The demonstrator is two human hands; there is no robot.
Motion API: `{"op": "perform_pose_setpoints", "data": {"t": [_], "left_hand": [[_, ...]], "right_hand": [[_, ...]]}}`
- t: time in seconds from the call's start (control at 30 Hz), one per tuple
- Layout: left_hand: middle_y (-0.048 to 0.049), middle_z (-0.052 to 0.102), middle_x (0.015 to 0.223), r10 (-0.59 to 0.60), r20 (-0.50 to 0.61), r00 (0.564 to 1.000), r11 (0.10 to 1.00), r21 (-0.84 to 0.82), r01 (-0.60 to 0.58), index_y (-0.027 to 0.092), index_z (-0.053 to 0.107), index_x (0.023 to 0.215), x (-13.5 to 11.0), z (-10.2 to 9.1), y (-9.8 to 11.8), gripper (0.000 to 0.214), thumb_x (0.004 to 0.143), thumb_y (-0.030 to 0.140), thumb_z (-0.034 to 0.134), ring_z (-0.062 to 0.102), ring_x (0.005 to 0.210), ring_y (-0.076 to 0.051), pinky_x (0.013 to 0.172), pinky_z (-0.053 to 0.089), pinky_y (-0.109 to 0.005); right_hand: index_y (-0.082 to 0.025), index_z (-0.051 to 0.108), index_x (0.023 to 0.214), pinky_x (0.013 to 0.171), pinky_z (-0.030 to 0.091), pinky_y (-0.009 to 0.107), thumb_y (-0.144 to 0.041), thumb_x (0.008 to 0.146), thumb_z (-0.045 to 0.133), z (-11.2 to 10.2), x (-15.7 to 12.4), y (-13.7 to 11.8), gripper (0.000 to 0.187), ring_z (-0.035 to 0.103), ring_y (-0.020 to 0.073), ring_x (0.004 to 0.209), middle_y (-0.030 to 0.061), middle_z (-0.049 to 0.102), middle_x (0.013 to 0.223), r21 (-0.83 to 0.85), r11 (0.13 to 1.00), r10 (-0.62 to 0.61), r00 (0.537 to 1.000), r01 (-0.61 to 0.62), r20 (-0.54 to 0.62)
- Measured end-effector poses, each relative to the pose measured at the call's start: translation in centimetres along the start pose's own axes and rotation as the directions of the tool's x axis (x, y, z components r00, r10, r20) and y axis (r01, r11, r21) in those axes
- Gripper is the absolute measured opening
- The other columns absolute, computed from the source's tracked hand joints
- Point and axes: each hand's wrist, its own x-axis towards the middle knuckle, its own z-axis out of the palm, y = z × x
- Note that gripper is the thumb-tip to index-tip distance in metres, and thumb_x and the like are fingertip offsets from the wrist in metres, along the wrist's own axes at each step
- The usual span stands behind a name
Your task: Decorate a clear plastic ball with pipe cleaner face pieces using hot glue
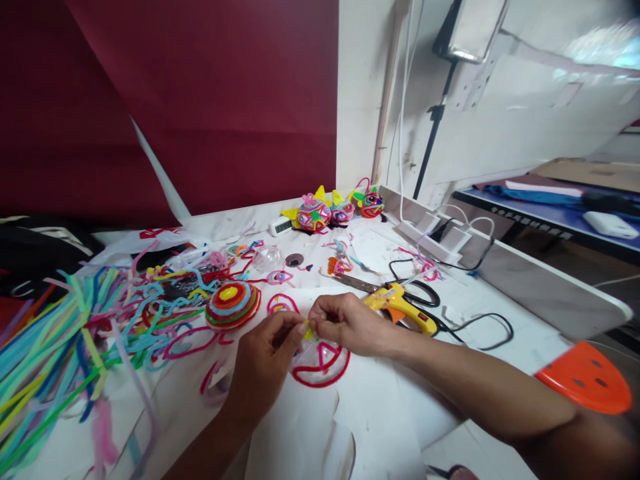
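Observation:
My left hand (270, 353) and my right hand (350, 323) meet over the table, fingertips pinched together on a small yellow piece of pipe cleaner (309, 331). Just beneath them lies a clear round form edged with red pipe cleaner (323, 383), partly covered by my hands. Behind my fingers is a pink pipe-cleaner loop (283, 303). A dome coiled in striped pipe cleaner (233, 305) sits left of my left hand. Close to my right hand rest a yellow hot glue gun (403, 308) and scissors (357, 283).
Loose colourful pipe cleaners (75, 353) are heaped on the left. Several decorated pipe-cleaner balls (314, 217) stand at the back beside a small digital timer (281, 226). A power strip (433, 241) with cables lies on the right, and an orange stool (587, 379) is beyond the table edge.

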Motion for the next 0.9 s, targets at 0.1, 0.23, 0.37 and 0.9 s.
{"op": "perform_pose_setpoints", "data": {"t": [0.1, 0.23, 0.37, 0.9], "left_hand": [[0.0026, 0.059, 0.054, -0.014, -0.026, 1.0, 1.0, 0.002, 0.014, 0.018, 0.064, 0.081, 0.0, -0.1, 0.3, 0.022, 0.084, 0.039, 0.06, 0.052, 0.048, -0.011, 0.046, 0.041, -0.021], [0.0035, 0.058, 0.051, -0.058, -0.053, 0.997, 0.997, -0.06, 0.055, 0.017, 0.062, 0.077, 0.0, 0.0, 0.3, 0.023, 0.083, 0.039, 0.06, 0.05, 0.046, -0.01, 0.045, 0.04, -0.02], [0.0026, 0.06, 0.051, -0.085, -0.073, 0.994, 0.988, -0.132, 0.075, 0.017, 0.061, 0.074, 0.2, 0.1, 0.1, 0.023, 0.081, 0.038, 0.062, 0.05, 0.045, -0.01, 0.044, 0.039, -0.019], [0.0024, 0.063, 0.055, -0.147, 0.011, 0.989, 0.975, -0.168, 0.147, 0.016, 0.065, 0.079, 0.1, 0.1, 0.2, 0.019, 0.077, 0.035, 0.065, 0.053, 0.05, -0.011, 0.047, 0.042, -0.02]], "right_hand": [[-0.015, 0.059, 0.078, 0.053, 0.032, 0.02, -0.024, 0.083, 0.061, 0.1, 0.1, 0.2, 0.01, 0.041, 0.0086, 0.057, -0.0041, 0.049, 0.063, 0.051, 0.999, -0.008, 1.0, 0.008, -0.002], [-0.014, 0.062, 0.08, 0.058, 0.038, 0.022, -0.039, 0.081, 0.068, 0.2, 0.3, 0.3, 0.026, 0.048, 0.0101, 0.061, -0.0012, 0.057, 0.068, 0.177, 0.984, -0.005, 1.0, 0.005, -0.002], [-0.013, 0.06, 0.077, 0.055, 0.035, 0.022, -0.039, 0.078, 0.071, 0.2, 0.4, 0.3, 0.028, 0.044, 0.009, 0.057, -0.0028, 0.054, 0.063, 0.209, 0.978, 0.021, 1.0, -0.023, 0.009], [-0.017, 0.053, 0.073, 0.05, 0.03, 0.019, -0.014, 0.077, 0.056, 0.2, -0.3, -0.4, 0.005, 0.04, 0.0075, 0.055, -0.0055, 0.048, 0.061, -0.148, 0.989, -0.027, 1.0, 0.026, -0.004]]}}
